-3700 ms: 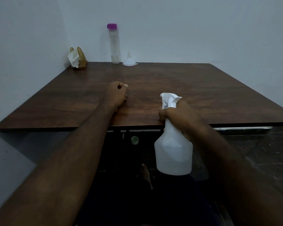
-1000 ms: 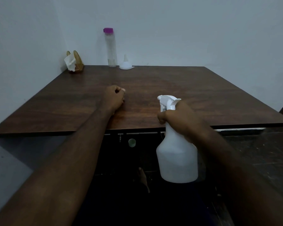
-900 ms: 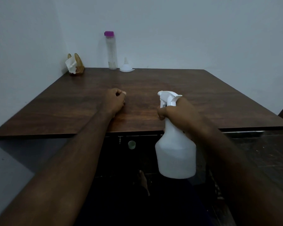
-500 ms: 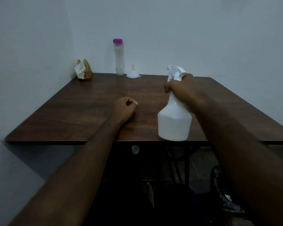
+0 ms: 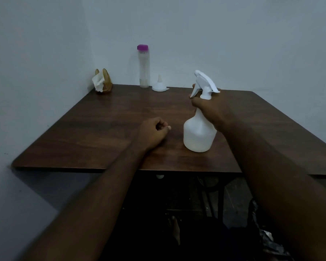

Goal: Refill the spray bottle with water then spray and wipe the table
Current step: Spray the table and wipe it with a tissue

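Right grip (image 5: 209, 108) clasps the spray bottle (image 5: 199, 134) at the neck; the body extends below the grip, base at the tabletop (image 5: 102, 129). Left grip (image 5: 152, 133) is clenched, empty, near the bottle.

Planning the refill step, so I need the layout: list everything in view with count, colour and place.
table: one, dark brown wood, set into the wall corner.
spray bottle: one, white, upright, table's front, right of centre.
tall bottle: one, clear with purple cap, back edge.
funnel: one, white, spout up, right of the tall bottle.
napkin holder: one, tan, holding white tissue, back left corner.
left hand: one, fingers curled, resting on the table.
right hand: one, gripping the spray bottle's neck.
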The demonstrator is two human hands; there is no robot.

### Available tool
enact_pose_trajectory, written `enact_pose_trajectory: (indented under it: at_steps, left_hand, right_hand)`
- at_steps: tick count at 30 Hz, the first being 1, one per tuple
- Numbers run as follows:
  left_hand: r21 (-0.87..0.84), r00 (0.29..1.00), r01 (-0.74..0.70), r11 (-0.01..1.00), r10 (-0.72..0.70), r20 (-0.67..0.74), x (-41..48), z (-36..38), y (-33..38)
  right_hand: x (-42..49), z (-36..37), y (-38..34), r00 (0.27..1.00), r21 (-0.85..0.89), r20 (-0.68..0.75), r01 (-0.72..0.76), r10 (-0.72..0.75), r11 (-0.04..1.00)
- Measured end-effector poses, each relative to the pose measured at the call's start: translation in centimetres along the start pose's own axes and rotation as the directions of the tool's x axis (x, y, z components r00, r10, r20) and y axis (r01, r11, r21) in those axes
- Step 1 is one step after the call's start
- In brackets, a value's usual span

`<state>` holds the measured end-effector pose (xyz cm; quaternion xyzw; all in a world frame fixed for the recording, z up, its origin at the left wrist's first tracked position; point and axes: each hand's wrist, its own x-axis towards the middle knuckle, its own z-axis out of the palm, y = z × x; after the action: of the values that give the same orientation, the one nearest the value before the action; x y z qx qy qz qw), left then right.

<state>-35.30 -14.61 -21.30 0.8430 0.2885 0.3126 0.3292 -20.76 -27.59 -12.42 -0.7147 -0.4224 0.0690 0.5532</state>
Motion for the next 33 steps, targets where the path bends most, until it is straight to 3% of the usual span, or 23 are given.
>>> enact_pose_trajectory:
  at_steps: [4,10,13,21,27,33]
  left_hand:
    - [0.045,0.999,-0.033,0.998,0.032,0.013,0.0,0.1,0.1]
    - [0.156,0.981,-0.189,0.969,0.179,0.078,-0.7,0.0,1.1]
    - [0.202,0.964,-0.261,0.944,0.244,0.106,-0.9,0.3,1.5]
    - [0.065,0.98,-0.2,0.978,0.201,-0.003,1.5,2.0,1.9]
    - [0.047,0.98,-0.198,0.979,0.198,0.003,5.8,3.3,2.6]
    - [0.086,0.988,-0.143,0.986,0.138,0.064,8.8,4.5,1.1]
  right_hand:
    - [-0.7,0.4,1.5,0.997,0.041,-0.072,0.02,-0.017,0.999]
    - [-3.3,0.8,3.9,0.987,-0.148,-0.158,-0.053,0.03,0.988]
    - [-3.0,0.2,2.9,0.993,-0.186,-0.113,-0.049,0.028,0.981]
    - [1.9,-4.1,1.2,0.981,-0.146,0.033,-0.184,0.19,0.972]
    - [6.3,-6.2,3.9,0.98,0.007,-0.079,-0.181,0.181,0.983]
    - [12.6,-7.4,6.7,0.973,-0.038,-0.171,-0.165,0.156,0.986]
